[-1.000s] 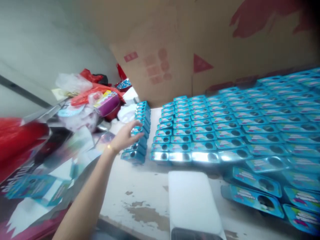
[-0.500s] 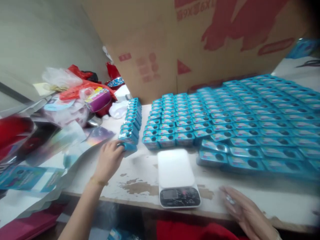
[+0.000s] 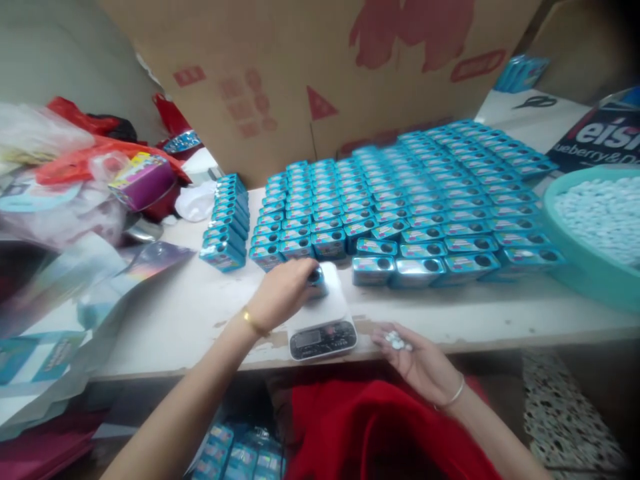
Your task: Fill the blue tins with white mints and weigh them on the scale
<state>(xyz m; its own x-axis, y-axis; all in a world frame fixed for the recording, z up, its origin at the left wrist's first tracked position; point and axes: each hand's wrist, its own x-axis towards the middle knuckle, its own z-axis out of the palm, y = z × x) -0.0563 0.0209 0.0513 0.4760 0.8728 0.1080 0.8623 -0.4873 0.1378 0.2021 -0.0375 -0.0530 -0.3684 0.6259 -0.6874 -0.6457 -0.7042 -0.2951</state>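
Note:
My left hand [image 3: 285,290] is closed on a small blue box [image 3: 317,285] with a dark round hole in its top, over the white plate of a digital scale [image 3: 323,339]. Palm up, my right hand [image 3: 423,363] cups several small white tablets [image 3: 397,341] to the right of the scale, near the table's front edge. Behind the scale stand many rows of blue boxes [image 3: 430,207]. A separate short row of blue boxes [image 3: 225,227] is at their left.
A large cardboard box [image 3: 280,80] stands behind the rows. At the right is a turquoise basin [image 3: 575,267] full of white tablets. Plastic bags and a purple box [image 3: 145,183] crowd the left, beside loose shiny packaging [image 3: 135,273].
My left hand has carried a blue box from the front of the left row rightward to the scale. The view has shifted right, showing the basin. My right hand now shows its tablets more clearly.

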